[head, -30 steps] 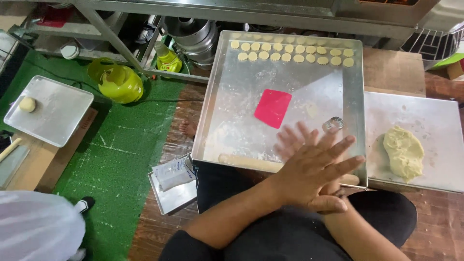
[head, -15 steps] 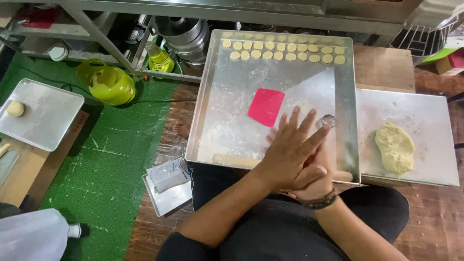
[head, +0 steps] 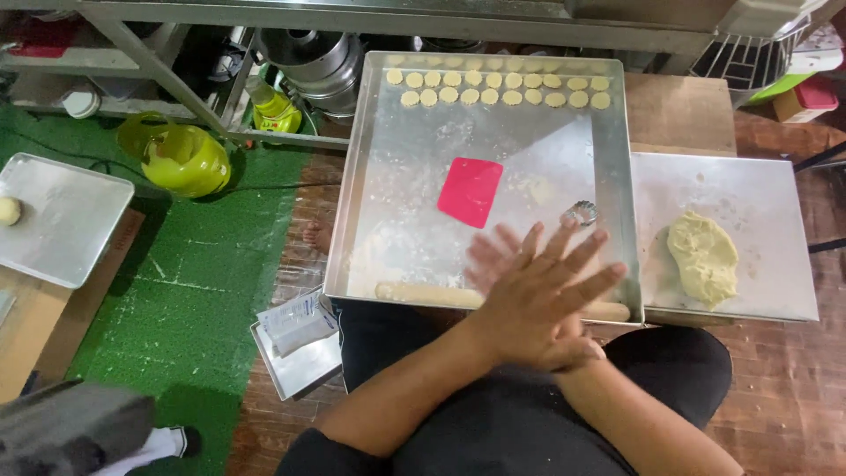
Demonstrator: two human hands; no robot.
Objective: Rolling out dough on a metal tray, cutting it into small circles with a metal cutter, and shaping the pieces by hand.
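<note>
My left hand [head: 539, 304] lies palm-down across my right hand [head: 490, 257], both pressed together with fingers spread, above the near edge of a large floured metal tray [head: 359, 176]. My right fingers are blurred by motion. Whether anything lies between the palms is hidden. A wooden rolling pin [head: 421, 293] rests along the tray's near rim, partly under my hands. Just beyond my fingertips sit a round fluted cutter [head: 580, 212] and a pink plastic scraper [head: 470, 191]. Two rows of small cut dough rounds [head: 493, 88] line the far side.
A pale dough lump [head: 702, 257] lies on a second tray [head: 758, 189] to the right. Left are a green mat [head: 176, 291], a yellow-green canister [head: 181, 159], a small tray [head: 66, 220] with a dough ball, and a bagged item [head: 295, 324]. Pots [head: 317, 57] stand under a shelf.
My stacked hands have kept sliding against each other over the tray's near edge, the fingers now pointing more to the upper right. The things on the trays have not moved.
</note>
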